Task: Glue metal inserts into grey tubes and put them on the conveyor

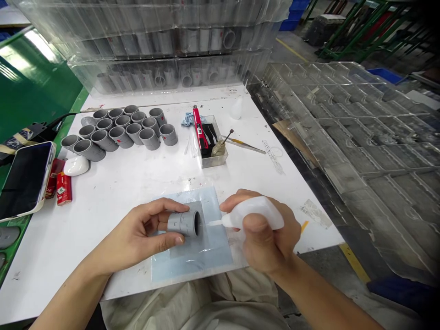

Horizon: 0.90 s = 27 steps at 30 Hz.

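Held on its side in my left hand (147,231) is a short grey plastic tube (182,223), gripped between thumb and fingers, with its dark open end facing right. My right hand (268,233) is wrapped around a white squeeze bottle (257,213). The bottle's thin nozzle points left at the tube's open end, a small gap apart from it. Beneath the tube, a light blue sheet (215,250) under clear plastic lies at the table's front edge, with a grey square on it.
Several similar grey tubes (123,133) stand at the back left. A small clear box (215,160) holds a red-handled cutter (198,126) and a little bottle; tweezers (247,145) lie beside it. A phone (25,178) is at left. Clear trays (343,133) stand right, others (165,68) behind.
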{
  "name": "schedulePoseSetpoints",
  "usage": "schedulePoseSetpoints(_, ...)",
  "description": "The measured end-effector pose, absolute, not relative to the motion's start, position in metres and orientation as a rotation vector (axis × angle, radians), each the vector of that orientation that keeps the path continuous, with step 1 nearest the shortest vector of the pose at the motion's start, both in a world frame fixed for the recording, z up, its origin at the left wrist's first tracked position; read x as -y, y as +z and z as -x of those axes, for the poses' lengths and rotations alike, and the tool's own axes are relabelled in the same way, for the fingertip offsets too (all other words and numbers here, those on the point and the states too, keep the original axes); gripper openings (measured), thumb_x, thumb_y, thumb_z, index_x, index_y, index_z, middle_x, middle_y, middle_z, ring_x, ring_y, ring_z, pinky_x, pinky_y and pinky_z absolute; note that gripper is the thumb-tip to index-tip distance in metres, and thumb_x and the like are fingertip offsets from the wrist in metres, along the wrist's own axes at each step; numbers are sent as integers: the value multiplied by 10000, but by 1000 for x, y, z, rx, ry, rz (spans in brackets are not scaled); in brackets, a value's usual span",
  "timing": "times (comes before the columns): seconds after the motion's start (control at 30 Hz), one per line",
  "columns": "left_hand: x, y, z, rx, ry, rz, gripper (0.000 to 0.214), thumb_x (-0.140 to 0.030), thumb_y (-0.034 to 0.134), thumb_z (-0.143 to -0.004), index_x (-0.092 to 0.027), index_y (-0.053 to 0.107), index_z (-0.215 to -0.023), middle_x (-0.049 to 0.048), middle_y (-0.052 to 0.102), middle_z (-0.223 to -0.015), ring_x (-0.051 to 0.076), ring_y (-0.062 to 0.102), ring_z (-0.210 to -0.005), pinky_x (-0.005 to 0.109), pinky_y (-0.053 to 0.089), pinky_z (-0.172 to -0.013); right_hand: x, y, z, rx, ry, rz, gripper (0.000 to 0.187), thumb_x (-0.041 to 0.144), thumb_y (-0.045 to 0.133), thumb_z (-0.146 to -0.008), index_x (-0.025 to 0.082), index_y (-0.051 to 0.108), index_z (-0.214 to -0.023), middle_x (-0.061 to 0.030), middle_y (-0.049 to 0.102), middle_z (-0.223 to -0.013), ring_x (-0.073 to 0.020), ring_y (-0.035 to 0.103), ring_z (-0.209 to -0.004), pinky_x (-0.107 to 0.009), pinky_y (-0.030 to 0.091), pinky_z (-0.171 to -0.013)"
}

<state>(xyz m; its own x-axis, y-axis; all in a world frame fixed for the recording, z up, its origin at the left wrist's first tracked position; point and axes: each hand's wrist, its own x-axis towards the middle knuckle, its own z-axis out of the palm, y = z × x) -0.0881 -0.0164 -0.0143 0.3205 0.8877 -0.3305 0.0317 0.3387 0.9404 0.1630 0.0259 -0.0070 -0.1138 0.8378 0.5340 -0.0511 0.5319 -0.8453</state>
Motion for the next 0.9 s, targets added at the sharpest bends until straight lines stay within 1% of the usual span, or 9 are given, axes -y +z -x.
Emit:
schedulePoseSetpoints(0.1,18,-9,84,-1077,753,-1083,402,-282,893,-878,-308,734,-1247,-12,796,-1033,141,735,-878,198,587,-771,-17,-9,-171,1379,954,745,364,516,604,-1069,239,822,-981,-48,773,-846,-185,685,-671,-319,498,-503)
schedulePoseSetpoints(0.17,26,-4,78,-1174,758,-1120,423,-314,879,-888,-305,727,-1283,6,791,-1056,170,731,-926,229,598,-809,-7,-11,-178,1352,934,786,341,495,594,-1075,247,826,-1052,-69,778,-896,-190,660,-628,-345,493,-481)
schedulePoseSetpoints(0.3,55,2,58,-1474,792,-1101,405,-426,852,-894,-320,758,-1273,41,752,-1199,212,700,-1023,252,604,-854,18,-15,-186,1340,783,828,283,373,571,-1082,222,808,-1117,-94,735,-808,-210,631,-549,-380,516,-441)
schedulePoseSetpoints(0.4,74,1,46,-1482,857,-1055,389,-464,864,-870,-351,798,-1236,35,740,-1244,195,703,-956,250,613,-835,29,-20,-187,1293,776,829,314,372,526,-1092,220,801,-1096,-91,697,-744,-208,595,-487,-368,449,-341)
schedulePoseSetpoints(0.47,81,-2,42,-1495,892,-1061,382,-457,865,-875,-377,801,-1243,20,755,-1209,179,697,-916,236,604,-819,32,-22,-186,1262,769,814,343,393,510,-1095,213,802,-1082,-92,681,-729,-199,565,-464,-361,394,-305)
schedulePoseSetpoints(0.57,83,-6,40,-1528,919,-1082,361,-437,856,-893,-426,788,-1248,-11,758,-1178,162,689,-921,203,585,-804,31,-24,-186,1255,750,816,386,404,472,-1111,213,803,-1061,-91,656,-707,-206,563,-492,-366,388,-326)
schedulePoseSetpoints(0.7,81,-8,41,-1504,947,-1192,324,-386,832,-922,-475,788,-1230,-38,731,-1270,169,688,-1039,195,578,-857,27,-22,-183,1278,748,805,363,367,475,-1121,212,794,-1045,-96,671,-742,-209,583,-558,-373,418,-390)
schedulePoseSetpoints(0.8,80,-11,45,-1483,931,-1334,390,-319,814,-941,-494,753,-1285,-42,734,-1313,199,679,-1155,203,579,-858,26,-25,-181,1305,787,823,331,400,518,-1103,216,780,-1020,-76,670,-751,-208,583,-583,-365,395,-424)
schedulePoseSetpoints(0.9,80,-15,51,-1442,859,-1482,498,-262,796,-956,-505,683,-1375,-39,711,-1388,225,671,-1241,216,588,-844,27,-30,-180,1317,779,843,317,425,530,-1095,233,773,-1026,-65,701,-790,-220,615,-623,-378,427,-473)
